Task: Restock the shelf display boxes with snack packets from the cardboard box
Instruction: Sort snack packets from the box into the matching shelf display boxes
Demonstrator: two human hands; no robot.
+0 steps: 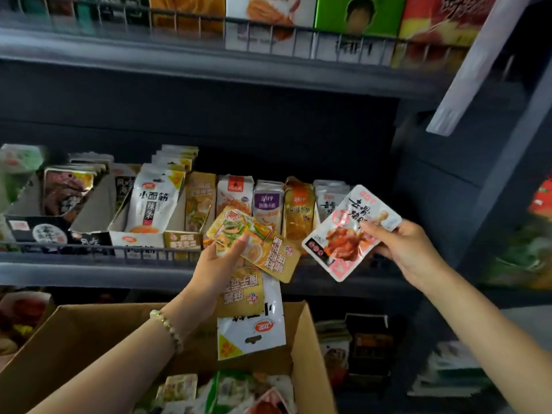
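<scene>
- Sitting nearest the camera, an open brown cardboard box (89,333) held a loose heap of mixed snack packets (239,389) in its bottom.
- Above the box, the left hand (215,264), with a pale beaded bracelet (167,327) on its wrist, gripped a fanned bunch of packets. Its thumb was clamped across the front of them, and its other fingers were hidden behind.
- Uppermost in that bunch was a gold foil packet with a green vegetable picture (268,249), tilted to the right. A second gold packet (240,291) hung upside down below it, and a larger white packet with a red logo (254,327) hung lowest, over the box's far wall.
- To the right, the right hand (409,249) pinched a white-and-pink packet showing red meat (343,234) by its right edge, thumb on the front and fingers curled behind. This packet was apart from the left hand's bunch.
- Behind both hands, a grey shelf with a wire front rail (89,252) carried a row of open display boxes. A white display box (136,239) held upright white packets, and a gold display box (182,239) just beside it held gold ones.
- Farthest up, a higher grey shelf (179,64) bore more cartons, among them a bright green carton (358,13).
</scene>
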